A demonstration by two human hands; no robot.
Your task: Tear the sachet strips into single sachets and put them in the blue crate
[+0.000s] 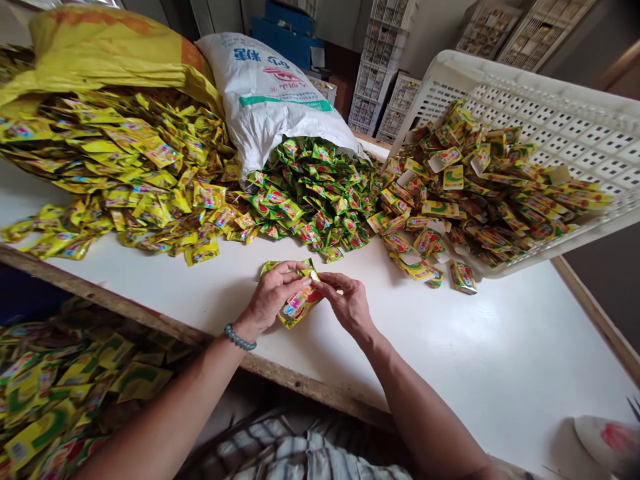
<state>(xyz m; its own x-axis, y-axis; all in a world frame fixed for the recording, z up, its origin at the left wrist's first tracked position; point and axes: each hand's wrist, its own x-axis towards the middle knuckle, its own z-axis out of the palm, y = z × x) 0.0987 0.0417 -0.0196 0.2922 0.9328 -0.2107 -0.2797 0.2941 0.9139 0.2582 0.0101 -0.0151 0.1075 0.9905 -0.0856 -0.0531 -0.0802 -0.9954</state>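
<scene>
Pouch of yellow and green printed plastic (299,305) at two hands, before open sacks and a basket of cartons.
The pouch is tilted over the white tabletop (450,347), near its front edge; the left hand's (269,298) thumb and fingertips are clamped on its upper edge, and the right hand's (350,305) thumb and forefinger are pinched together at its upper corner. A small white piece (314,275) shows between the hands, too small to identify. A yellow plastic sack (110,50) spills small yellow packets (130,147); beside it, a white printed sack (280,83) spills small green-and-red packets (320,193). A tilted white perforated plastic basket (565,120) holds small yellow-green cardboard cartons (450,200), several spilling onto the tabletop.
</scene>
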